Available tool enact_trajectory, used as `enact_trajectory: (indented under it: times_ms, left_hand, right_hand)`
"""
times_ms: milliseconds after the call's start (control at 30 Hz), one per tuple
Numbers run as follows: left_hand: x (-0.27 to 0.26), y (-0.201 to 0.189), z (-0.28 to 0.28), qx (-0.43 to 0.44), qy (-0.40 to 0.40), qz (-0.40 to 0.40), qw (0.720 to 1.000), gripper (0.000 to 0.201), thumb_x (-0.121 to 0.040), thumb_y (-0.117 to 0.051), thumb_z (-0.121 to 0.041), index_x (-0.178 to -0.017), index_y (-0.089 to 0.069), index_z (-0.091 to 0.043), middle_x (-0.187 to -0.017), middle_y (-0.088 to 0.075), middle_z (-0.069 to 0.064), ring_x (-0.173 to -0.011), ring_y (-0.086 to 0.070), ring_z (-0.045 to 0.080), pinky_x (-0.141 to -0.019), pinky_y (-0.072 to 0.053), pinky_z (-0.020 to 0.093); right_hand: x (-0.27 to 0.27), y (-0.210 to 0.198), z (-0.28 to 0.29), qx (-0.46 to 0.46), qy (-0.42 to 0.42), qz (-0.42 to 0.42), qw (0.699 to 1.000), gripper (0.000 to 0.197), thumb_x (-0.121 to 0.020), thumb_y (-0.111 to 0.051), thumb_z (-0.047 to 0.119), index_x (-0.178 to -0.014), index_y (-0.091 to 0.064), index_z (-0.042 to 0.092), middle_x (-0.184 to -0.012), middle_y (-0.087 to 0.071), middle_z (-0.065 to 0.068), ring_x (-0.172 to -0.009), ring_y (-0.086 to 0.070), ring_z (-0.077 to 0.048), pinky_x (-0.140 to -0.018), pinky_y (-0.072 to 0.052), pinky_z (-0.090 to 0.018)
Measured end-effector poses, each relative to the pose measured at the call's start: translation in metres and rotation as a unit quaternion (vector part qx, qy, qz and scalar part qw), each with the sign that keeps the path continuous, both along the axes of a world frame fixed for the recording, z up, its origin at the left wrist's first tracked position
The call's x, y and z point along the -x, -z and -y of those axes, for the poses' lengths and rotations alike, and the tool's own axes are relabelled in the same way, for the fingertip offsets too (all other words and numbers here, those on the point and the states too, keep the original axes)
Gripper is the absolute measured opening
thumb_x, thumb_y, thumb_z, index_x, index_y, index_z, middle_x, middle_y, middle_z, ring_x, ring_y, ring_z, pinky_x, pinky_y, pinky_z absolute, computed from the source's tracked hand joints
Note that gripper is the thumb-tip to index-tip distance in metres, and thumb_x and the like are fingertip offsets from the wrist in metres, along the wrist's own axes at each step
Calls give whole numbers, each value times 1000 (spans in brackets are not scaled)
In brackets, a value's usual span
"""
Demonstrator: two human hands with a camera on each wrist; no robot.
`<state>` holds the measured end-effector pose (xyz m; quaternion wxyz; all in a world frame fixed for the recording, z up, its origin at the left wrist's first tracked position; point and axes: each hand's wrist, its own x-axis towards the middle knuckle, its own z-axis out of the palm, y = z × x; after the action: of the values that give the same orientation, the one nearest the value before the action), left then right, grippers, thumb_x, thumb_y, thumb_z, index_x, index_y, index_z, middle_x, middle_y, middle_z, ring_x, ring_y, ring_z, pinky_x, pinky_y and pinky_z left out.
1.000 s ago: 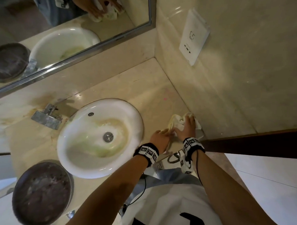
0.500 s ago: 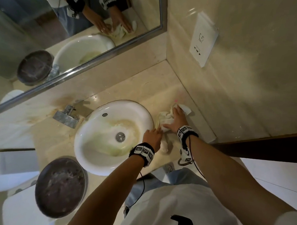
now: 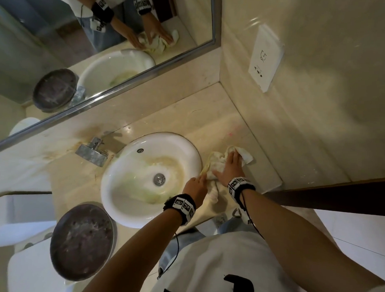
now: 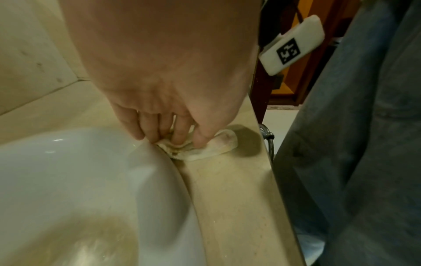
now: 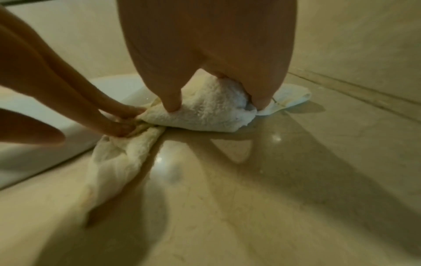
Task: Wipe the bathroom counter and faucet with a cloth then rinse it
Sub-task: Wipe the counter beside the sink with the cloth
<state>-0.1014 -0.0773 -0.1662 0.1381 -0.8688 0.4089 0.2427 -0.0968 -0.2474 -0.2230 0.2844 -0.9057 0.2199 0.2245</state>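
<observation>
A crumpled white cloth [image 3: 217, 161] lies on the beige counter [image 3: 221, 125], right of the white sink [image 3: 127, 207]. My right hand [image 3: 229, 167] lies flat on the cloth's bunched middle [image 5: 212, 109], fingers spread and pressing down. My left hand [image 3: 197, 184] reaches over the sink rim. Its straight fingertips [image 4: 180, 136] press the cloth's near end [image 4: 212, 149] against the rim, with the thumb held apart. The chrome faucet [image 3: 92, 151] stands behind the sink at the left, and neither hand touches it.
A dark round lid [image 3: 81, 240] sits at the counter's front left. The side wall with a white outlet plate [image 3: 266, 58] runs close on the right, and the mirror [image 3: 103, 42] runs along the back. The counter's front edge [image 4: 273, 180] is against my jeans.
Both hands have slid the cloth left along the counter, from near the right wall to the sink rim. My head has tilted up, so more mirror shows.
</observation>
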Motion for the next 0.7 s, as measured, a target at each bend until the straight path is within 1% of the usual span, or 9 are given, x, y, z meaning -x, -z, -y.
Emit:
enact_trajectory:
  times_ms: [67,100,167,233,300,367,467,600,700]
  left_hand:
    - [0,0,3,-11,7,-5,1000,52,-97,-51,-15,-148,-42,-5,-163,-16,18,-141,-35,30,-112,-34,38]
    - [-2,-1,4,-9,0,-9,1000,50,-97,-51,-18,-146,-47,-10,-163,-18,16,-140,-37,28,-110,-36,37]
    - [-8,-4,10,-5,-19,-15,1000,46,-96,-51,-21,-142,-51,-17,-159,-28,10,-129,-49,23,-102,-41,35]
    - [-13,-6,16,-11,-32,-17,999,40,-96,-51,-20,-136,-56,-19,-152,-37,8,-117,-56,21,-94,-44,32]
    - [-15,-3,22,-21,-21,-6,1000,37,-96,-52,-20,-132,-59,-20,-147,-42,9,-112,-57,21,-90,-44,32]
    - [-18,1,26,-24,-17,2,1000,38,-95,-53,-21,-133,-58,-19,-146,-44,10,-112,-55,22,-90,-42,32]
    - [-27,6,28,-22,-16,13,1000,40,-94,-53,-21,-134,-58,-18,-148,-43,12,-118,-52,22,-92,-42,32]
    - [-38,10,34,-21,-8,26,999,38,-96,-54,-21,-133,-59,-16,-144,-48,11,-122,-49,24,-95,-43,33]
    - [-49,11,40,-10,-32,29,999,40,-95,-56,-21,-134,-58,-13,-144,-47,13,-121,-51,25,-95,-43,34]
  right_hand:
    - [-6,0,-1,25,-20,-8,999,121,-87,-60,65,-153,13,-5,-163,13,-23,-152,7,-38,-124,-3,-42]
    - [-11,0,0,36,-32,-13,999,121,-87,-57,66,-152,14,-7,-163,14,-24,-151,8,-39,-124,-2,-42]
    - [-23,-2,3,44,-57,-31,997,122,-87,-55,68,-151,16,-8,-162,16,-25,-151,11,-39,-123,2,-42]
    - [-34,-4,7,40,-72,-46,996,123,-87,-54,70,-151,18,-8,-161,18,-25,-151,14,-39,-122,6,-42]
    - [-43,-2,9,46,-83,-50,994,124,-87,-55,70,-151,17,-8,-161,18,-25,-151,15,-39,-122,7,-42]
    - [-52,-2,9,53,-93,-51,993,123,-87,-55,68,-150,17,-9,-161,16,-27,-151,14,-39,-122,7,-43]
    - [-65,-3,10,60,-102,-47,992,121,-89,-55,66,-150,16,-11,-161,15,-28,-151,12,-41,-123,6,-45]
    - [-81,-4,11,73,-110,-51,990,119,-90,-53,65,-150,15,-11,-161,14,-28,-151,10,-41,-122,6,-44]
    - [-95,0,11,88,-117,-48,988,116,-91,-48,67,-150,13,-13,-161,12,-29,-151,9,-41,-122,5,-44]
